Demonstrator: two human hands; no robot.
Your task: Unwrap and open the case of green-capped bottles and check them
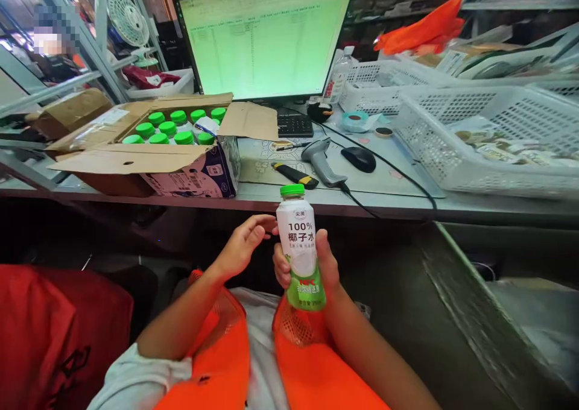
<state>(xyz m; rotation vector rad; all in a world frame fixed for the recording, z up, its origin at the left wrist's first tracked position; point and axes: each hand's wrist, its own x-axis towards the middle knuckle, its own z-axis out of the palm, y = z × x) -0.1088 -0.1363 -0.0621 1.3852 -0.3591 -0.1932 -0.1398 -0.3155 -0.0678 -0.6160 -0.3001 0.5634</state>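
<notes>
A coconut water bottle [301, 247] with a green cap and a white and green label stands upright in front of my chest, a little below the desk's front edge. My right hand [329, 265] is wrapped round its lower half, thumb on one side and fingers on the other. Left of the bottle, my left hand [246, 244] is open and holds nothing, its fingers loosely bent. Its fingertips come close to the bottle's upper part; whether they touch it I cannot tell. On the desk, an open cardboard box [190, 178] holds several more bottles with green caps [183, 137].
Behind the bottle lie a yellow and black utility knife [295, 175], a barcode scanner [323, 161] and a mouse [359, 159]. A lit monitor [271, 42] stands behind the keyboard [294, 125]. White plastic baskets [493, 172] fill the right side. A person appears at far left.
</notes>
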